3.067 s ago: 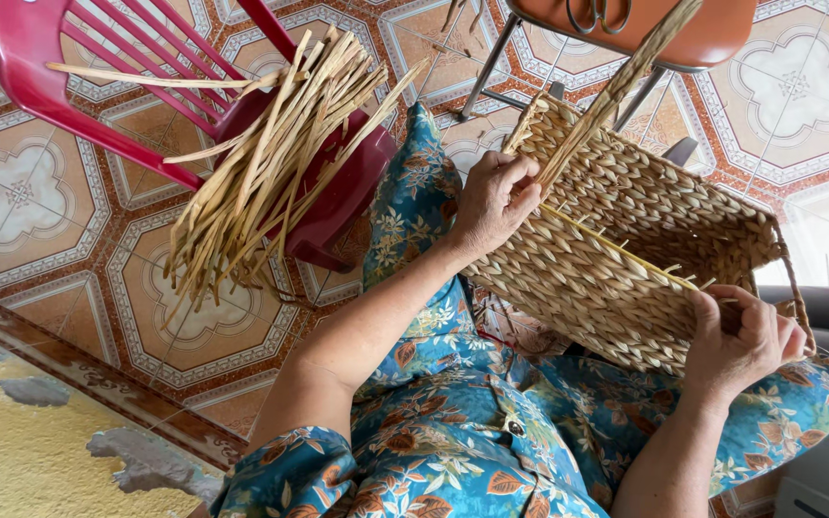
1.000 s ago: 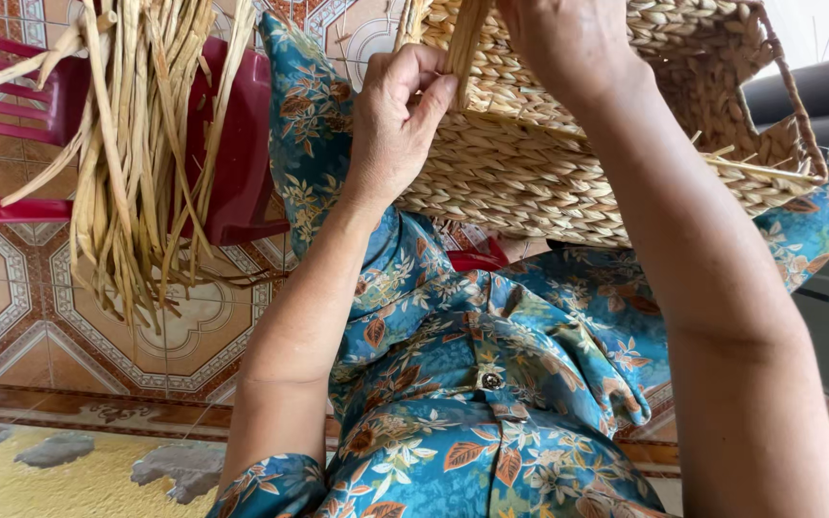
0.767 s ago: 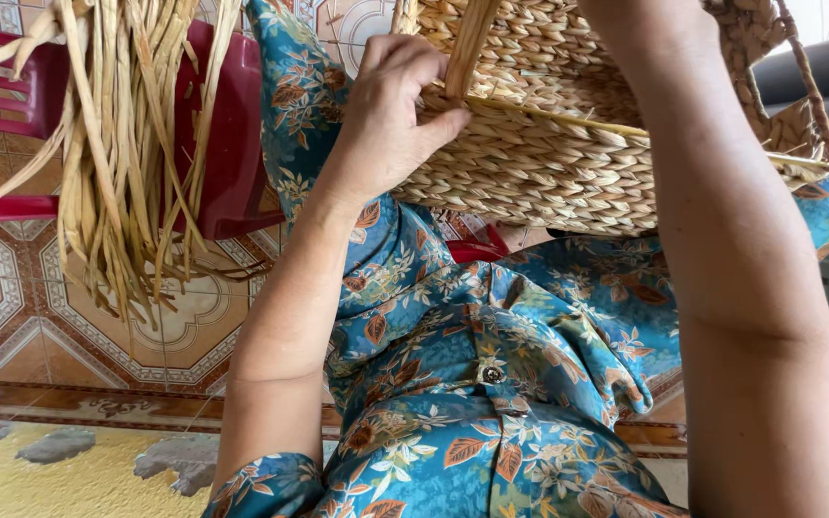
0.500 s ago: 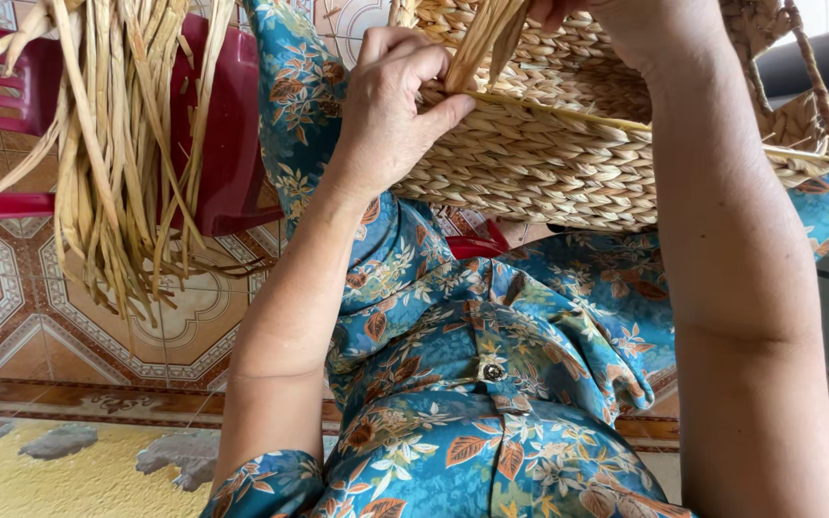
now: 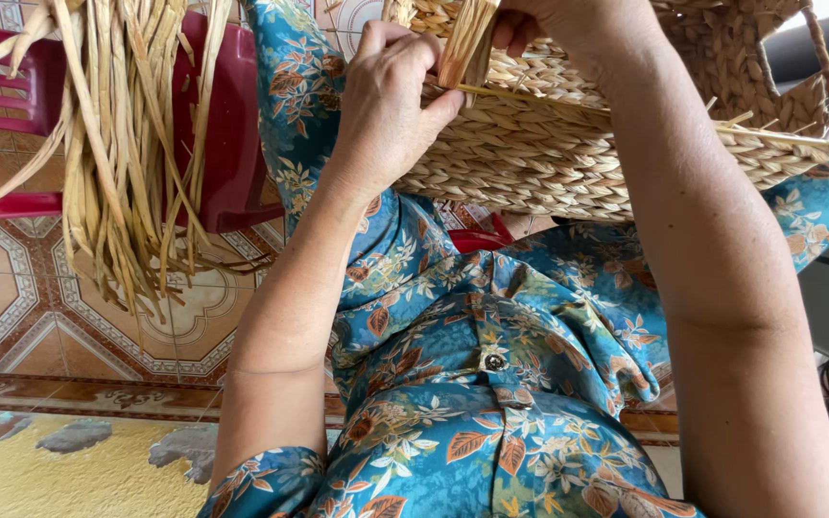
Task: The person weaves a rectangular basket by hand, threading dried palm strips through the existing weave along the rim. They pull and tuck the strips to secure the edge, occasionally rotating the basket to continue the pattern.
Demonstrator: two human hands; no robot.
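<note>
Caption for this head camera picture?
Left hand steadies a woven basket while right hand pinches a straw strand.

There is only one view, from a camera worn on the person's head, and it looks steeply down along the body onto the lap. It is very near: the forearms and the woven basket (image 5: 626, 125) fill most of the frame, and the right hand (image 5: 549, 24) is cut by the upper edge. On the left side it reaches the tiled floor (image 5: 11, 307).
</note>
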